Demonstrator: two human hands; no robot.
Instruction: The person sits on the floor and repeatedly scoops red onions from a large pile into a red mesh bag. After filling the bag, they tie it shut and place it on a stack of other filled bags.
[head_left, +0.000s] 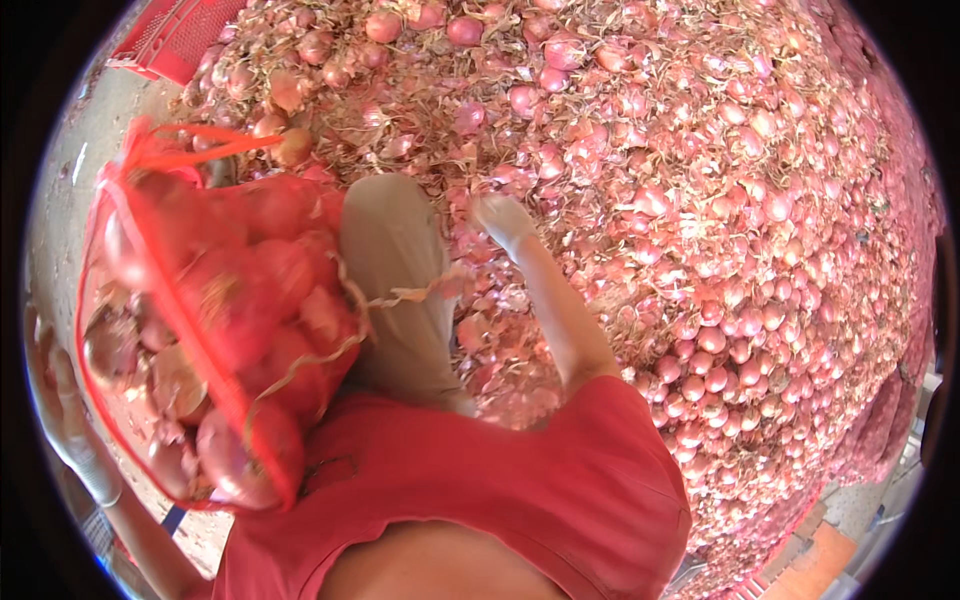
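A red mesh sack (225, 322) full of red onions stands upright at my left side, close against my raised knee. Its orange-red drawstring (206, 150) hangs loose at the top. At the far left rim, beyond the sack, my left hand (67, 409) wears a light glove; its fingers look apart, with nothing seen in them. My right hand (504, 219), in a pale glove, reaches down to the onions and loose skins just right of my knee. Its fingers are blurred, so whether it holds something cannot be told. A strip of dry skin or cord trails from the sack across my trouser leg.
A large heap of red onions (712, 341) with dry skins and stalks spreads ahead and to the right. Part of a red plastic crate (169, 41) shows at the top left, beside the pale floor (64, 202). Full mesh sacks (874, 427) border the heap at right.
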